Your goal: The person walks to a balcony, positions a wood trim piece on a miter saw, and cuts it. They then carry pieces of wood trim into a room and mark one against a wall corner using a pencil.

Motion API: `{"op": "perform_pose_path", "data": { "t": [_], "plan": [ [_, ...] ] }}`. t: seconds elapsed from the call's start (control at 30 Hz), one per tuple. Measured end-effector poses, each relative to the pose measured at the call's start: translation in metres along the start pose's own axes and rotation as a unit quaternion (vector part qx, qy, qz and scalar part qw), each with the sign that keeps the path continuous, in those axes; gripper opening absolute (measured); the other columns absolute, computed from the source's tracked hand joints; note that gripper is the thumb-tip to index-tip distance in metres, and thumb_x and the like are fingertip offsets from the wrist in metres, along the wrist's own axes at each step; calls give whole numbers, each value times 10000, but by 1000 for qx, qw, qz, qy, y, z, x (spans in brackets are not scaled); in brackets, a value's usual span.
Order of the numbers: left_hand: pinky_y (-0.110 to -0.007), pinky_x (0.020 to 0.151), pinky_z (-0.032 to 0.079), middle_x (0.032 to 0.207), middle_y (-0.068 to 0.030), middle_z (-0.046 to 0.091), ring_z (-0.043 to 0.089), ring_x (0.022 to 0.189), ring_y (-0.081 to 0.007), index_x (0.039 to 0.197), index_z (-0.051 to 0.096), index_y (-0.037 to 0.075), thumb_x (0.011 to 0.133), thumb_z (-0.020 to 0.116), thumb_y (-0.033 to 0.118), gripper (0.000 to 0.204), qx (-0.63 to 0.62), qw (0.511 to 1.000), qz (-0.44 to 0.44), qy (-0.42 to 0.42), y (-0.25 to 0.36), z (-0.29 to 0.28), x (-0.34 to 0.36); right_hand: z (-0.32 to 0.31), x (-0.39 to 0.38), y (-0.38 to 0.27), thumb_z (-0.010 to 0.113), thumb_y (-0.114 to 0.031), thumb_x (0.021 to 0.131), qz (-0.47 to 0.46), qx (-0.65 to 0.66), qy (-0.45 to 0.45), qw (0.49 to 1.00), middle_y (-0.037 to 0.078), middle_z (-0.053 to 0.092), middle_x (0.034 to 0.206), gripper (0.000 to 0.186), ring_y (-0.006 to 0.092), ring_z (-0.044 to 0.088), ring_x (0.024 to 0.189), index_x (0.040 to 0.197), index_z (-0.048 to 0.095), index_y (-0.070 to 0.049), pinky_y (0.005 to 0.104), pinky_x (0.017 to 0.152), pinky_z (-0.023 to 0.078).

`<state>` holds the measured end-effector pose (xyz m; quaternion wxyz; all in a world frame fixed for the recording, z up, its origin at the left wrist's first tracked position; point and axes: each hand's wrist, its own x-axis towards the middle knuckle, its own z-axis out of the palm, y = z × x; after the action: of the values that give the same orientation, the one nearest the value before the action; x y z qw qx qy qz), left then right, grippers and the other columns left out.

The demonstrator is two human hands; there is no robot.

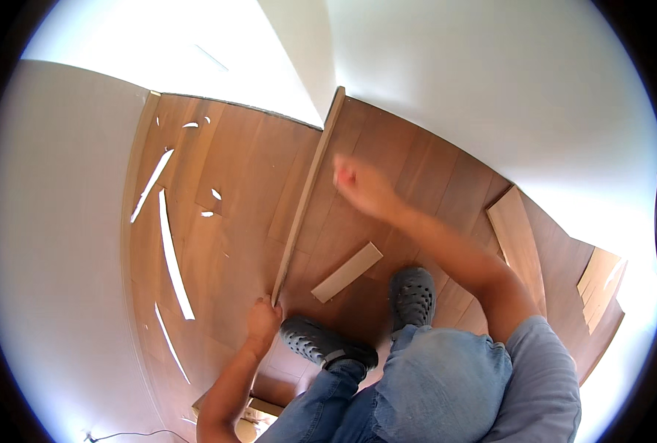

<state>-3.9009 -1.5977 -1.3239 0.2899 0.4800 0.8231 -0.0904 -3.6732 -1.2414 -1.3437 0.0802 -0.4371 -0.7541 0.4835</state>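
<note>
The left hand (265, 321) grasps the near part of a long, thin strip (308, 196), fingers closed around it just beside the left shoe (317, 340). The strip runs away from the person across the floor (254, 184), its far end at the corner of the wall (491, 96); whether it lies flat or is slightly raised, I cannot tell. The right hand (365, 188) is beside the strip's far half, apart from it. Its fingers look curled, but it is blurred, so I cannot tell whether it holds anything.

Only the near part is visibly gripped. If the left hand loosens or twists, the far end could swing, lift or scrape the wall. A knock from the right hand could shift the strip sideways, and uneven pressure could bend or crack so slender a piece.

White scraps (171, 255) litter the floor left of the strip; one caught beneath it could leave it sitting unevenly. The short board (348, 272) lies loose between the strip and the right shoe (412, 295), where a step could land on it and slide. The wide board (520, 236), near the right forearm, could be bumped by the elbow.
</note>
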Motion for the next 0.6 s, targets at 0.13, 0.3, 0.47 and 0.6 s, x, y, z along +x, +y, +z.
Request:
{"op": "perform_pose_path", "data": {
  "t": [0.13, 0.3, 0.47, 0.6],
  "plan": [
    [-528, 773, 569, 946, -269, 690, 696, 867, -454, 964, 666, -21, 917, 655, 238, 264, 2, 1000, 8, -21, 0, -1, 0, 6, 73, 10, 548, -296, 1025, -17, 50, 277, 960, 234, 614, 1353, 507, 417, 635, 1149, 1428, 471, 2, 485, 959, 520],
    [-532, 762, 570, 957, -274, 684, 693, 849, -465, 963, 654, -24, 926, 655, 251, 278, -11, 1000, 10, -25, -4, 6, -4, 4, 82, -6, 525, -261, 1030, -4, 74, 220, 973, 246, 571, 1412, 512, 457, 595, 1188, 1456, 422, 4, 513, 977, 504],
    [-545, 752, 565, 960, -272, 677, 684, 849, -475, 1004, 637, -17, 960, 648, 297, 317, 5, 999, 45, -16, 6, -5, 21, -6, 84, -5, 552, -239, 1019, 6, 55, 198, 979, 221, 598, 1378, 444, 449, 599, 1174, 1375, 461, 11, 522, 955, 505],
    [-555, 730, 557, 953, -263, 681, 680, 848, -473, 1034, 599, 17, 1014, 594, 354, 338, 7, 995, 96, 36, 67, -48, 78, -8, 89, -13, 596, -223, 1000, 40, 73, 199, 977, 206, 629, 1331, 401, 411, 622, 1152, 1315, 513, 10, 492, 949, 516]
  ]
}}
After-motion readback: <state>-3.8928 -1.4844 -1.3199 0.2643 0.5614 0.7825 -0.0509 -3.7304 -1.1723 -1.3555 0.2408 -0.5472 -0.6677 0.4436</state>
